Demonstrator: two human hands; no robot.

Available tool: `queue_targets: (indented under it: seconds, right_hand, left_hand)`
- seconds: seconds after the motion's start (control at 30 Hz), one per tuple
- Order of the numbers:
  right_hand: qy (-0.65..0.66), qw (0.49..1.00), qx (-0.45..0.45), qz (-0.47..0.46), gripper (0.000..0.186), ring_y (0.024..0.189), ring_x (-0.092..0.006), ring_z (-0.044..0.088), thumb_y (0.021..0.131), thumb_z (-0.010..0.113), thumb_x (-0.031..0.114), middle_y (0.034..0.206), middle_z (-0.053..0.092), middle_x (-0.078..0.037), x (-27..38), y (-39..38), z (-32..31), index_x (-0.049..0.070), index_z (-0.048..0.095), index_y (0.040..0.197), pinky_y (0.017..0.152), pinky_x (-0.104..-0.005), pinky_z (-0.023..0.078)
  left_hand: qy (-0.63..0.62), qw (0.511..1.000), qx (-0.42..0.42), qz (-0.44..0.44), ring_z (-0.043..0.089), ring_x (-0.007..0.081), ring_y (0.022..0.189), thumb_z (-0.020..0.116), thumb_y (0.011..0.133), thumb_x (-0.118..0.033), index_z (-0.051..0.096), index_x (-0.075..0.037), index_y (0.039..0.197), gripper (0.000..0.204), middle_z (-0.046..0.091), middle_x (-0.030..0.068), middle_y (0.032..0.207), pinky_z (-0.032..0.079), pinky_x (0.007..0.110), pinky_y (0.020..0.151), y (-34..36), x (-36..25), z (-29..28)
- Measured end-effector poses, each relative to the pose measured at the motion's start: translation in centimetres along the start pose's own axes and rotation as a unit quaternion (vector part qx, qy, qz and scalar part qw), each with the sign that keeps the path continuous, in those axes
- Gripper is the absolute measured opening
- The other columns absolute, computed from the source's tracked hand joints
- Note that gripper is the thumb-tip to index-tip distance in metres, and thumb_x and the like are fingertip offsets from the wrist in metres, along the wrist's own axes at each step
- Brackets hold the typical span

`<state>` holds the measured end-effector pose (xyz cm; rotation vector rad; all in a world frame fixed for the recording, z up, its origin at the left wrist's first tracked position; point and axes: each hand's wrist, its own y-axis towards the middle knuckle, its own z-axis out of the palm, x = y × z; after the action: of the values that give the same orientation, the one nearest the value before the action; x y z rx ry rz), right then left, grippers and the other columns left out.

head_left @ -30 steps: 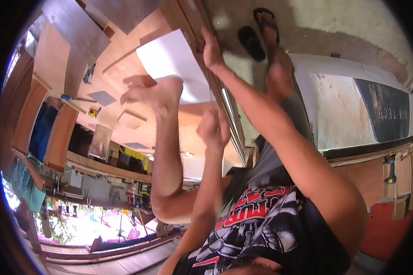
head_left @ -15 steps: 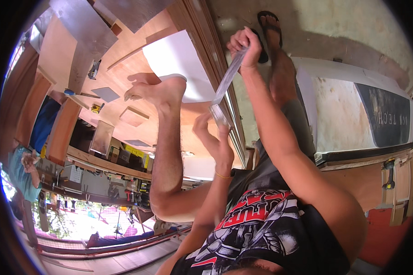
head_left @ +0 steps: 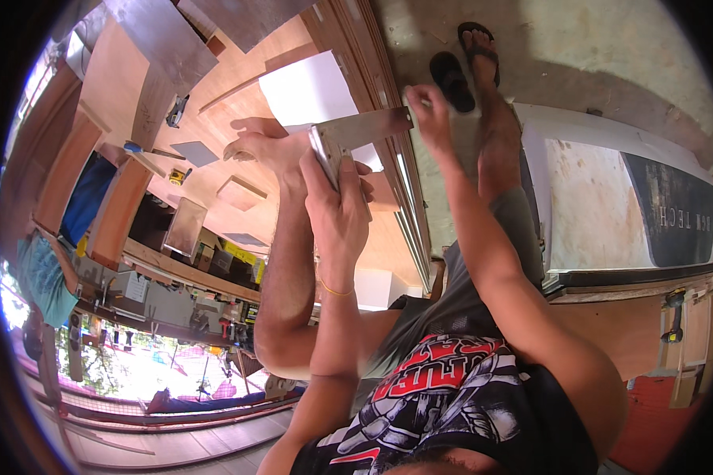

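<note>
One white sheet (head_left: pixel 305 87) lay on the wooden worktop (head_left: pixel 234 91), and one metal square (head_left: pixel 364 127) was held across its lower part. The left hand (head_left: pixel 337 198), below the sheet, was closed around the thick stock of that square, thumb on one side and fingers on the other. The right hand (head_left: pixel 432 127) was to the right of the sheet, its fingers curled narrow beside the far end of the blade; whether they touched it I could not tell.

One bare foot (head_left: pixel 273 150) rested at the sheet's lower left. To the sheet's left were two small grey plates (head_left: pixel 196 153), one tape measure (head_left: pixel 181 176) and one blue-handled tool (head_left: pixel 133 147). Two large metal sheets (head_left: pixel 162 36) lay above and to its left. Two black sandals (head_left: pixel 451 81) were on the floor to its right, one worn, one off the foot.

Below and left of the sheet, an open compartment (head_left: pixel 186 271) held boxes and yellow packages (head_left: pixel 242 257), too small to count. Farther left, a wooden trough (head_left: pixel 117 210) held one blue item (head_left: pixel 85 198).
</note>
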<state>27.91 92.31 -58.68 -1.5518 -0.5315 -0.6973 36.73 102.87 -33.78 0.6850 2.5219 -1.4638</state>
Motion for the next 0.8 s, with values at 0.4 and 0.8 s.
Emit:
queue_targets:
  seconds: [0.4,0.8]
  right_hand:
    - [-0.091,0.974,0.059,0.197,0.076,0.110,-0.0505,0.063,0.105,0.033,0.060,0.108,0.066,-0.036,-2.9,0.2,8.6,-0.007,0.063,0.122,0.092,-0.0513,0.048]
    - [-0.026,0.926,0.224,0.304,0.064,0.120,-0.0470,0.060,0.107,0.034,0.051,0.122,0.062,-0.036,-5.4,3.8,7.8,-0.003,0.059,0.132,0.100,-0.0480,0.044]
  left_hand:
    - [0.173,0.984,0.029,0.038,0.067,0.0324,0.060,0.046,0.105,-0.014,0.038,0.000,0.111,0.017,0.069,0.0216,0.081,0.049,0.044,0.052,3.9,-0.9,0.6]
    - [0.169,0.983,0.073,0.017,0.059,0.0195,0.052,0.049,0.104,-0.018,0.039,0.003,0.106,0.024,0.065,0.0174,0.083,0.047,0.032,0.043,8.8,0.3,1.9]
